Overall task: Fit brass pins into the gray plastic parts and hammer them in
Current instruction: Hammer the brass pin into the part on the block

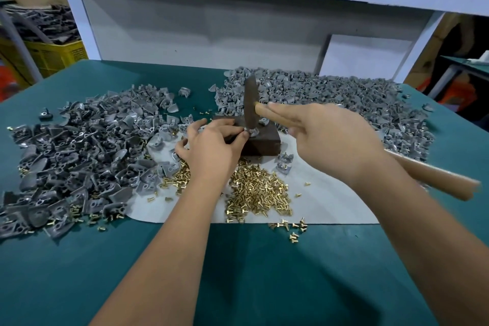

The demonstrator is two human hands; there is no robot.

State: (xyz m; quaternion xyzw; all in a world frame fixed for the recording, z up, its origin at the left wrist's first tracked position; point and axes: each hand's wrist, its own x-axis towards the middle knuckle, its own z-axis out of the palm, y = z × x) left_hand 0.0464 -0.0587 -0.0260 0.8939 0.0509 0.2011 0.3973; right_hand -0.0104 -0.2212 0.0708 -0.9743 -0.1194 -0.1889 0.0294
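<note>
Hammer (250,103) gripped in right hand (328,137), head down on gray part (252,132) at center frame, wooden handle running back to lower right under the wrist; grip choked well up toward the head, probably for short, controlled taps. Part seated on dark block (260,144), which serves as a firm anvil so blows drive the pin rather than bounce. Left hand (209,145) pinching the part at its left edge, fingertips just beside the hammer head, presumably to stop it twisting under the strike; close enough to risk a hit finger. Pin in the part itself hidden under the hammer head. Brass pins (255,193) heaped on white sheet (330,204) just below the block, within easy reach of either hand. Gray parts piled at left (71,156) and at upper right (344,98) on the teal surface (238,272), most likely one pile waiting and one finished, though which is which cannot be told. Yellow crate (53,53) off the surface at upper left.
</note>
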